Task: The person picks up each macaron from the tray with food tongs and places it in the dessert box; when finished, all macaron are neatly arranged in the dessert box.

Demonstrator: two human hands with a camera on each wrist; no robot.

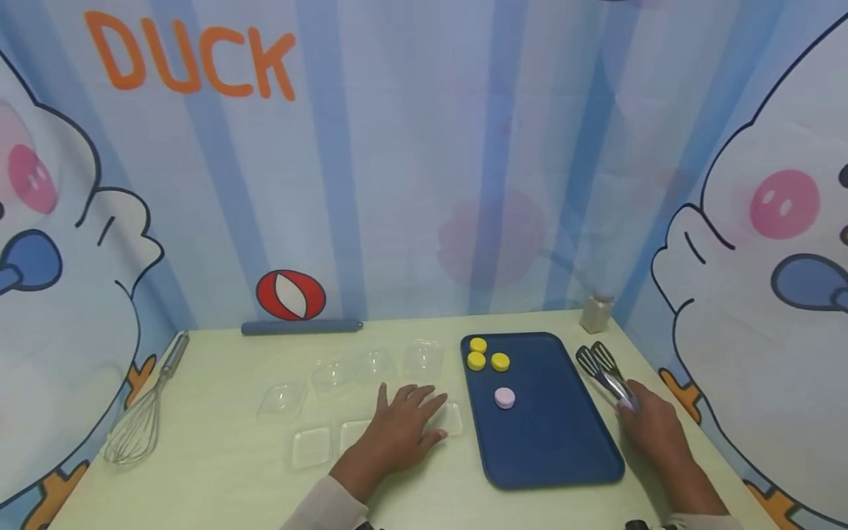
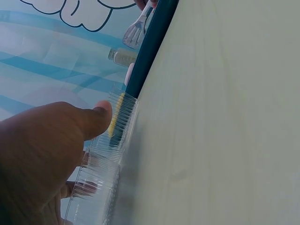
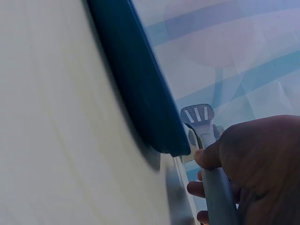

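Observation:
With its fingers spread, my left hand (image 1: 400, 434) lies over the row of low clear plastic boxes (image 1: 311, 447) left of the tray. The left wrist view has the thumb beside the ribbed wall of a clear box (image 2: 96, 192), other fingers showing behind it. My right hand (image 1: 656, 427) grips metal tongs (image 1: 606, 379) by the handles, just beyond the tray's right edge; their slotted heads point away from me, apart. On the dark blue tray (image 1: 556, 442) sit a pink macaron (image 1: 505, 398) near the middle and three yellow macarons (image 1: 500, 361) at the far left corner.
Several domed clear lids (image 1: 283, 399) form a row behind the boxes. A whisk (image 1: 142, 419) lies at the table's left side, and a blue-grey rolling pin (image 1: 301, 327) along the back edge. A small jar (image 1: 596, 314) stands at the back right corner, before the printed curtain.

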